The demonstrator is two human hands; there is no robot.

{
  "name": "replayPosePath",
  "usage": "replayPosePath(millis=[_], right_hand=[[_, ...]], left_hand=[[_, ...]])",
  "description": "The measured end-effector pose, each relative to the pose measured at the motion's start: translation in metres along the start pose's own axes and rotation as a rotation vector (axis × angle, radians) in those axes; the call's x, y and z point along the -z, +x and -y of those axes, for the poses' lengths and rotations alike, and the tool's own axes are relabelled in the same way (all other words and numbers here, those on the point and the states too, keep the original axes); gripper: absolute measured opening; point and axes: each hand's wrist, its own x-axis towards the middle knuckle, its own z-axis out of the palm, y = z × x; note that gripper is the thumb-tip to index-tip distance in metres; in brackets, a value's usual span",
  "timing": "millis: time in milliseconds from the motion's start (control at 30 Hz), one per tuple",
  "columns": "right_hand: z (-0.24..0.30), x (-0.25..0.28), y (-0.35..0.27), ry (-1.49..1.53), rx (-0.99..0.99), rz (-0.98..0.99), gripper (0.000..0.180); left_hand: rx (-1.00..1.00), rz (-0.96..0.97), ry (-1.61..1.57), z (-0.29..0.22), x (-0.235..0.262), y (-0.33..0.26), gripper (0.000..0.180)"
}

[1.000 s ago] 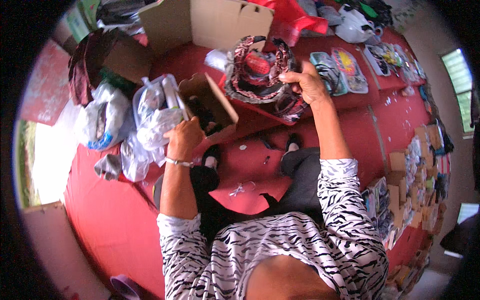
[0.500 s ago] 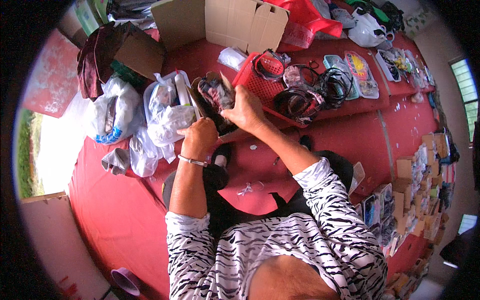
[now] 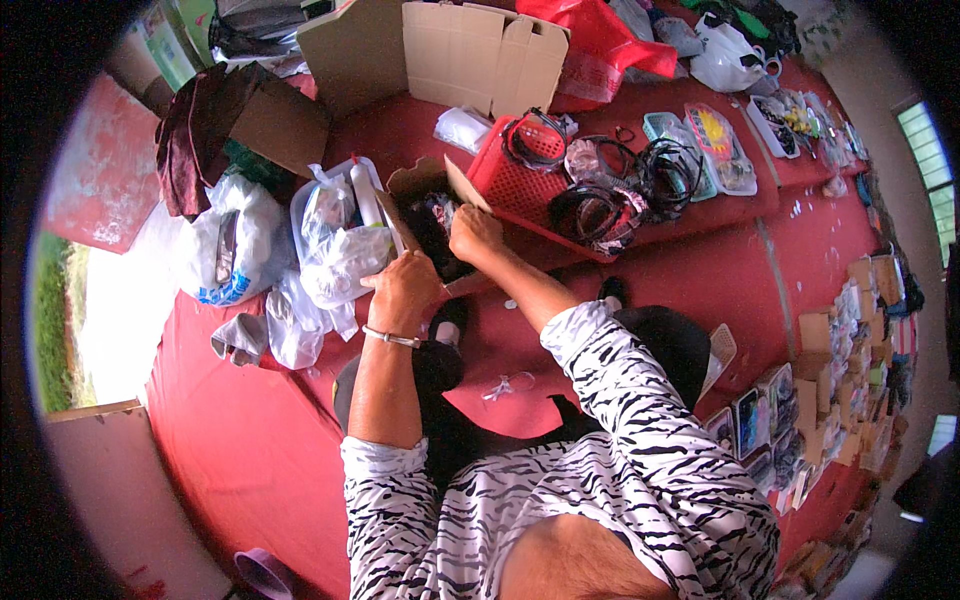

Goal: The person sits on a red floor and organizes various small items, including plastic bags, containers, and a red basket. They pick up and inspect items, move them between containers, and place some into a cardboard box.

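A small open cardboard box (image 3: pixel 416 180) stands in front of me, with dark, shiny, bunched-up items (image 3: pixel 436 222) inside. My left hand (image 3: pixel 405 285) is closed on the box's near left edge, its thumb sticking out to the left. At the box's right side is my right hand (image 3: pixel 474 234), its fingers curled down by the inner wall and partly hidden. What those fingers grip, if anything, does not show. A raised cardboard flap rises just beyond the right hand.
Left of the box is a white plastic tub (image 3: pixel 347 282) with plastic bags and a white tube. A red basket (image 3: pixel 517 172) with black cables and headbands adjoins it on the right. Large cardboard panels (image 3: pixel 485 55) stand behind. Red cloth covers the surface; many small packages (image 3: pixel 830 370) line the right.
My right hand has moved down and slightly left into the box's right side. The dark items sit lower inside, and the right flap now shows.
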Motion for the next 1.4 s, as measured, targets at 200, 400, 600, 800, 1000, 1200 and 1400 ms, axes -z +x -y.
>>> replayPosePath(millis=[200,400,600,800,1000,1200,1400], right_hand=[[-0.003,-0.023,0.009,0.041,-0.102,-0.068,0.021],[-0.01,-0.018,0.015,0.031,-0.083,0.099,0.022],[0.002,0.018,-0.015,0.015,0.197,-0.021,0.019],[-0.011,0.101,-0.037,-0.053,0.268,-0.016,0.018],[-0.163,0.123,-0.032,-0.462,0.288,-0.03,0.008],[-0.21,0.104,-0.027,-0.75,0.222,0.208,0.017],[-0.214,0.134,-0.013,-0.623,0.304,0.176,0.023]], left_hand=[[-0.076,-0.038,-0.02,0.003,0.023,-0.019,0.027],[-0.171,-0.395,0.073,0.008,0.007,-0.03,0.022],[-0.359,-0.297,0.183,0.021,0.002,-0.022,0.02],[-0.191,-0.07,0.005,-0.006,0.046,-0.035,0.024],[-0.136,-0.036,-0.036,-0.002,0.04,-0.029,0.024],[-0.126,-0.033,-0.049,-0.004,0.045,-0.021,0.025],[-0.111,-0.014,-0.063,-0.006,0.041,-0.022,0.026]])
